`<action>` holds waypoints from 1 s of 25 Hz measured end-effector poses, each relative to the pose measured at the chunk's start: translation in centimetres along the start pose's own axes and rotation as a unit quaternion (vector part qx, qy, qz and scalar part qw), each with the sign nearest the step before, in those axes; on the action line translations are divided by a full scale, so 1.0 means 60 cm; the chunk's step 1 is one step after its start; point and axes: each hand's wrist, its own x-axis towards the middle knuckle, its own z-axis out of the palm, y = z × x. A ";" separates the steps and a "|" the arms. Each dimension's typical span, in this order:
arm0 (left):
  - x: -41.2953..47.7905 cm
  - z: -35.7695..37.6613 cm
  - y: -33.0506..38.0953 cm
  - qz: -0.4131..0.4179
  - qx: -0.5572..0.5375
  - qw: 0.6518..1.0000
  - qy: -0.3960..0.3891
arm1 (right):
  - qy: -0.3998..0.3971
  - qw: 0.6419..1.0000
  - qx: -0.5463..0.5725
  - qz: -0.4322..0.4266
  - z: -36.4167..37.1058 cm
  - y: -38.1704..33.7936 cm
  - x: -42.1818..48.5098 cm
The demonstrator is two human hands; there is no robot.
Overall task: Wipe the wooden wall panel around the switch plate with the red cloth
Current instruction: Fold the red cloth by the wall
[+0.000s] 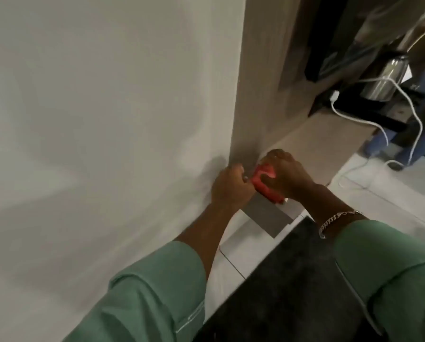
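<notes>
The red cloth [339, 185] is bunched up between both my hands, low by the corner of the wall. My left hand [228, 186] grips its left end with closed fingers. My right hand [289, 175] is closed over its right side. The wooden wall panel [258, 70] rises just behind the hands, right of a plain white wall [107, 107]. No switch plate can be made out; the picture is blurred by motion.
A wooden ledge [317, 137] runs right from the panel. On a dark shelf stands a steel kettle [384, 77], with a white plug and cable [369, 119] trailing to the tiled floor [391, 193]. A black mat [292, 280] lies below my arms.
</notes>
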 end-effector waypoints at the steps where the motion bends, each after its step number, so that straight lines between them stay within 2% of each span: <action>1: 0.013 0.028 -0.010 -0.042 -0.029 0.998 -0.020 | -0.027 0.999 -0.013 0.021 0.021 0.021 0.005; 4: 0.044 0.095 -0.032 -0.146 -0.123 0.981 -0.040 | -0.070 0.996 -0.007 0.062 0.070 0.062 0.010; 6: 0.056 0.126 -0.027 -0.173 -0.192 0.965 -0.028 | -0.080 0.995 -0.002 0.057 0.099 0.084 0.008; 9: 0.071 0.151 -0.026 -0.245 -0.289 0.925 0.011 | -0.045 0.998 0.021 0.044 0.110 0.092 0.003; 11: 0.074 0.156 -0.028 -0.285 -0.345 0.894 0.005 | -0.021 0.999 0.024 0.026 0.115 0.088 -0.004; 15: 0.060 0.130 -0.025 -0.288 -0.393 0.873 -0.022 | -0.008 1.000 0.011 0.010 0.115 0.062 -0.029; 19: 0.045 0.051 -0.030 -0.231 -0.368 0.899 -0.052 | 0.091 0.995 0.036 -0.015 0.094 -0.017 -0.050; 21: 0.023 -0.015 -0.031 -0.200 -0.342 0.914 -0.089 | 0.097 0.993 0.032 -0.066 0.080 -0.070 -0.066; 25: -0.041 -0.162 -0.021 -0.162 -0.381 0.901 -0.130 | 0.146 0.980 0.038 -0.133 0.040 -0.193 -0.097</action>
